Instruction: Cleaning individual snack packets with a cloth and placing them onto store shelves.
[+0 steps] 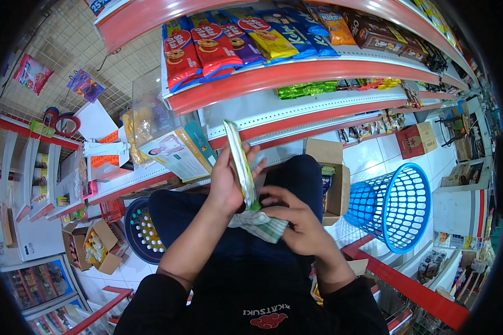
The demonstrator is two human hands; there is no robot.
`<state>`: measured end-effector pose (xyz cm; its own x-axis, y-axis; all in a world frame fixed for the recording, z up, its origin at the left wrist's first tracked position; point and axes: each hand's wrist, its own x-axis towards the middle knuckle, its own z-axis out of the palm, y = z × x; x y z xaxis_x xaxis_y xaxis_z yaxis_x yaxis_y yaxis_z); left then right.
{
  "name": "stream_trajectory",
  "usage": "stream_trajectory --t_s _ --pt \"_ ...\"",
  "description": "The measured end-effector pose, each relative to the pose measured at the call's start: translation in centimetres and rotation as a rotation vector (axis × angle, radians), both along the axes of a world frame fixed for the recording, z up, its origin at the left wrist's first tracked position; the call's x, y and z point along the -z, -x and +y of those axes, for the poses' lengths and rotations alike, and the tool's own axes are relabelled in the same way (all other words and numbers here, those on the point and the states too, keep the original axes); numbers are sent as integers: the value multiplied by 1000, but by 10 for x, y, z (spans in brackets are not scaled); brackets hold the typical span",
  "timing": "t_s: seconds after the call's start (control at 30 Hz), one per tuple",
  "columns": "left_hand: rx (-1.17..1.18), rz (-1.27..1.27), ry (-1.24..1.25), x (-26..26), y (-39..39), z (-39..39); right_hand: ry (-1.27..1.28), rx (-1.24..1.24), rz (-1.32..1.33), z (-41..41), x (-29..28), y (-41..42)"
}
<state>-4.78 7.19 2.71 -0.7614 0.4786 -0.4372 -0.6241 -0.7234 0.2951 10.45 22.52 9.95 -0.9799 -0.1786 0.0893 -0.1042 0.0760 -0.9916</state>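
Note:
My left hand (pixel 230 182) holds a slim green and white packet (pixel 241 167), seen nearly edge-on and tilted upward. Its thumb and palm lie to the left of the packet, the other fingers to the right. A green and white checked cloth (pixel 266 226) is in my right hand (pixel 299 224), just at the packet's lower end. The fingers of that hand are partly blurred. Both hands are above my lap, before a shelf (pixel 268 111) with red edging. The packet's broad faces are mostly out of sight.
Biscuit packets (pixel 218 46) line the shelf above. An open cardboard box (pixel 337 188) and a blue plastic basket (pixel 387 207) stand on the right. On the left are a dark tub (pixel 134 234) of capped bottles, a carton (pixel 100 247) and a clear display case (pixel 151 104).

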Motion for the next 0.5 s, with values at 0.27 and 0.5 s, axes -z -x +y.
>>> stream_trajectory --t_s 0.27,0.5 --pt "-36 453 369 -37 59 72 -63 453 -165 45 11 60" --pt "245 939 769 -29 144 120 207 479 -171 127 51 153"
